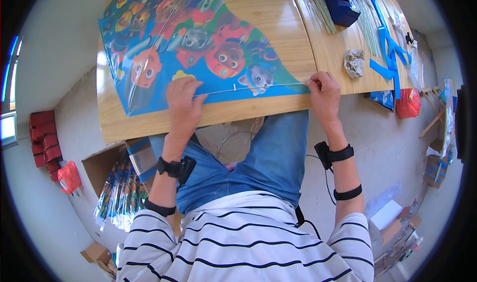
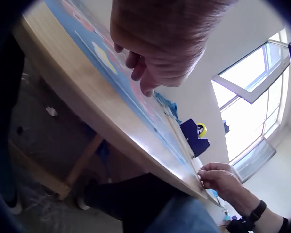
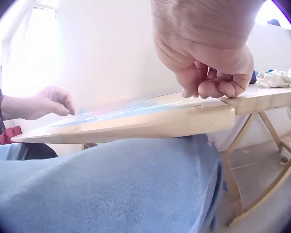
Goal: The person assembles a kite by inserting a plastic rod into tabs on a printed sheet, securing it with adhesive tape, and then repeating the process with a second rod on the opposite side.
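A thin white rod (image 1: 271,86), spanning from left grip (image 1: 184,102) to right grip (image 1: 326,97), could skew if either end slips or the cartoon-printed film (image 1: 226,58) beneath and ahead of them slides on the desk (image 1: 271,18). The right pinches its end narrowly; whether the left pinches or merely touches cannot be told.

This looks like a workshop or packing room: a wooden worktop (image 1: 263,13) with a tape dispenser (image 1: 339,8) and thin sticks (image 1: 320,11), a carton (image 1: 99,162) of shiny packets (image 1: 118,195), stacked red boxes (image 1: 44,140).
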Tool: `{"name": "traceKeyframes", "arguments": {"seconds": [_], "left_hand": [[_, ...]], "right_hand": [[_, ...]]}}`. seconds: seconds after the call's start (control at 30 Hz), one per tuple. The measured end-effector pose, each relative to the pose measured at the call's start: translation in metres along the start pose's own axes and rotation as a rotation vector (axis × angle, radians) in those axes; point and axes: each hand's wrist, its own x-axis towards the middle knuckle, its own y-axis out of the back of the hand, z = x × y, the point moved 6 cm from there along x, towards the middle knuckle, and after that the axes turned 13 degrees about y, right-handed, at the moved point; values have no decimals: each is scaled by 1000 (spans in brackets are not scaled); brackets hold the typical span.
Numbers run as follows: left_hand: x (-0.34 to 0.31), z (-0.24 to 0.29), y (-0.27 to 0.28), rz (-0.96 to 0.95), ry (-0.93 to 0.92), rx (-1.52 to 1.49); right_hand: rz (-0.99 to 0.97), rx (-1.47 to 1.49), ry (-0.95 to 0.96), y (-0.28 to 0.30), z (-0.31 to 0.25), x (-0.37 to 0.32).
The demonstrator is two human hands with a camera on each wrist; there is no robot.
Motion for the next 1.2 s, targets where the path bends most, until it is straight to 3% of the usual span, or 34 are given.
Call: {"name": "traceKeyframes", "arguments": {"seconds": [0.17, 0.33, 1.2], "left_hand": [[10, 43, -35, -70, -60, -30], [10, 49, -58, -128, -70, 21], [-1, 41, -40, -185, -54, 75]], "right_hand": [[3, -52, 20, -1, -4, -6], [-8, 9, -9, 0, -2, -5], [2, 49, -26, -1, -2, -4]]}}
